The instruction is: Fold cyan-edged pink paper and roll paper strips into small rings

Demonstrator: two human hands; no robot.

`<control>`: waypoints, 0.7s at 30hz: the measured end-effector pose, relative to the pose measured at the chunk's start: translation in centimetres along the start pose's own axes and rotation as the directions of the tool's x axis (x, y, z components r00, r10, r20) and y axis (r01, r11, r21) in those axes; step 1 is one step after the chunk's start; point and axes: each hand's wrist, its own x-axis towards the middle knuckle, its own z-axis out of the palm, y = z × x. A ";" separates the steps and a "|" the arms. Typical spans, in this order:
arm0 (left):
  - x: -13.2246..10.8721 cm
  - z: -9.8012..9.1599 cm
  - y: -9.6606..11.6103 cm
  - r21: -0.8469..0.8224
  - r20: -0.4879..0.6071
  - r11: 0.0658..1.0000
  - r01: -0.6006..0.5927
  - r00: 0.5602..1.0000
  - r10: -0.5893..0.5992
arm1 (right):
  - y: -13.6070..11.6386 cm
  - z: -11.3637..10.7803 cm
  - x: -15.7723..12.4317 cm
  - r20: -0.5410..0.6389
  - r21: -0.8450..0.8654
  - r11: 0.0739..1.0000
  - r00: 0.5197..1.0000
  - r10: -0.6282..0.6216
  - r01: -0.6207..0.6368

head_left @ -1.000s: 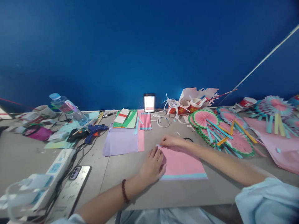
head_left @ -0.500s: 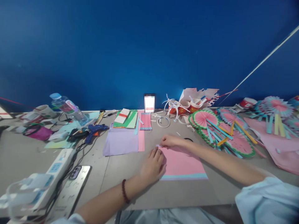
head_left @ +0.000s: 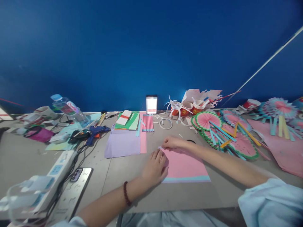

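A stack of coloured paper lies flat on the table, a pink sheet (head_left: 183, 164) on top with light-blue and purple edges showing along its near side. My right hand (head_left: 171, 142) is closed in a pinch at the far left corner, where a bit of purple edge shows. Along the left edge of the stack rests my left hand (head_left: 155, 165), fingers bent and close together, thumb on the near part of that edge. Its fingertips are partly hidden.
Purple sheets (head_left: 123, 143) and a green paper pad (head_left: 133, 121) lie left of centre. Watermelon-patterned paper fans (head_left: 243, 145) are at right. A phone (head_left: 73, 192), a power strip (head_left: 55, 179), a blue glue gun (head_left: 93, 135) and a bottle (head_left: 72, 108) occupy the left. Paper cups (head_left: 197, 107) stand behind.
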 end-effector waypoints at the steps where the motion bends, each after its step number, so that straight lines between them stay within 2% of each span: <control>1: 0.0 0.0 0.0 0.001 0.003 1.000 0.004 1.000 -0.004 | 0.0 0.0 0.0 0.000 -0.001 1.000 1.000 0.000 0.000; 12: -0.3 1.1 -0.2 -0.003 -0.004 0.999 0.046 0.999 -0.046 | -0.5 -0.4 0.3 0.045 -0.067 0.997 0.999 0.030 -0.027; 21: 0.0 1.1 -0.6 -0.020 0.007 0.999 0.032 0.999 -0.032 | -0.5 -0.3 0.5 0.040 -0.069 0.998 0.999 0.013 -0.010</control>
